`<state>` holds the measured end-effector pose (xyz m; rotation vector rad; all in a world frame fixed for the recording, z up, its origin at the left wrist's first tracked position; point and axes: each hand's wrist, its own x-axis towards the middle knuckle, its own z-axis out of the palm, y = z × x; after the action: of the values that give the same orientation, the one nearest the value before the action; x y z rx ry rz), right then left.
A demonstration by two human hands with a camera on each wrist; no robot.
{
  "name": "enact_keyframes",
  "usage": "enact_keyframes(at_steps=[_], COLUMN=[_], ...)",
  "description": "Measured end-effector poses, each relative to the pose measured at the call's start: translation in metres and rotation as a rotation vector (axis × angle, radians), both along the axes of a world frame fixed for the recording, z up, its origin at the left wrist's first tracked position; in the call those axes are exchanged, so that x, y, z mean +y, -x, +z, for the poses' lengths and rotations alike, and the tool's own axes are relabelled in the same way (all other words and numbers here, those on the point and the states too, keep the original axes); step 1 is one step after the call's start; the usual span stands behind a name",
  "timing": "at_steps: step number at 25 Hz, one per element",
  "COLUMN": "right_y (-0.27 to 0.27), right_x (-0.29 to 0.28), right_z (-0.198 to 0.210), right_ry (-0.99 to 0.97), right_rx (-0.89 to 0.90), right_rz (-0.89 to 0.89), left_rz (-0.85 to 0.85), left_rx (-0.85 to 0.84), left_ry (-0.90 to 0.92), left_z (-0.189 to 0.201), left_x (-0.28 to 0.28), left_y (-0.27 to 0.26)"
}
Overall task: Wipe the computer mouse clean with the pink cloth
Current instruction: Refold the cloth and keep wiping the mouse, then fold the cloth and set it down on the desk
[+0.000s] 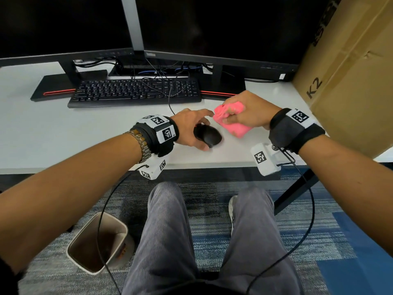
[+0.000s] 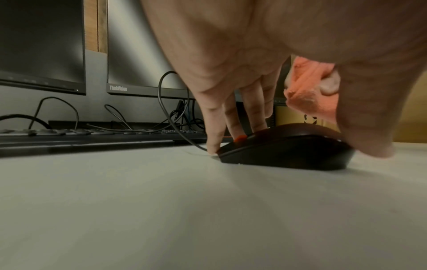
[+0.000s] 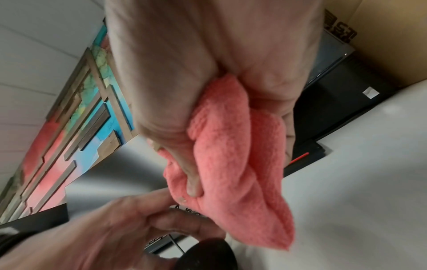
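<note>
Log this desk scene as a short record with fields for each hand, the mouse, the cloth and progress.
left hand: grips the black wired computer mouse on the white desk
right hand: holds the bunched pink terry cloth
cloth: beside the mouse, apparently not touching it
progress: cloth not on the mouse at this moment

My left hand [image 1: 192, 126] covers the near-left side of the mouse [image 1: 209, 136]; whether my fingertips press its buttons cannot be told. In the right wrist view the mouse [image 3: 208, 255] is cut off by the lower edge and blurred. The part of the cloth [image 1: 230, 120] inside my right hand [image 1: 247, 111] is hidden. Both monitors [image 1: 212, 26], beyond my fingers, run off the upper edge. Keyboard [image 1: 136, 92] legends are too small to read.
</note>
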<state>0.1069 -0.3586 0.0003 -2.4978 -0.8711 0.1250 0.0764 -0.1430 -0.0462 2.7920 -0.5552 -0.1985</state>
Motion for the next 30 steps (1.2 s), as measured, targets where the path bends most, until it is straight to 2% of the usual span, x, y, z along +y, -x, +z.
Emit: enact_keyframes(at_steps=[5, 10, 17, 22, 27, 30], right_y=[-0.004, -0.005, -0.01, -0.009, -0.001, -0.003], right_x=[0.005, 0.008, 0.004, 0.006, 0.004, 0.0], right_z=[-0.002, -0.002, 0.001, -0.007, -0.019, -0.019], right_ry=[-0.029, -0.081, -0.044, -0.122, -0.237, -0.208], right_rx=[0.079, 0.145, 0.184, 0.43, 0.62, 0.568], right_rz=[-0.048, -0.055, -0.121, -0.197, -0.214, -0.206], left_rz=[0.061, 0.164, 0.194, 0.259, 0.182, 0.167], left_rx=[-0.039, -0.055, -0.004, -0.003, 0.044, 0.002], left_ry=[0.057, 0.001, -0.065, -0.177, -0.048, 0.107], left_z=[-0.01, -0.002, 0.005, 0.013, 0.017, 0.025], left_x=[-0.005, -0.014, -0.014, -0.022, -0.012, 0.003], left_y=[0.01, 0.006, 0.003, 0.003, 0.011, 0.018])
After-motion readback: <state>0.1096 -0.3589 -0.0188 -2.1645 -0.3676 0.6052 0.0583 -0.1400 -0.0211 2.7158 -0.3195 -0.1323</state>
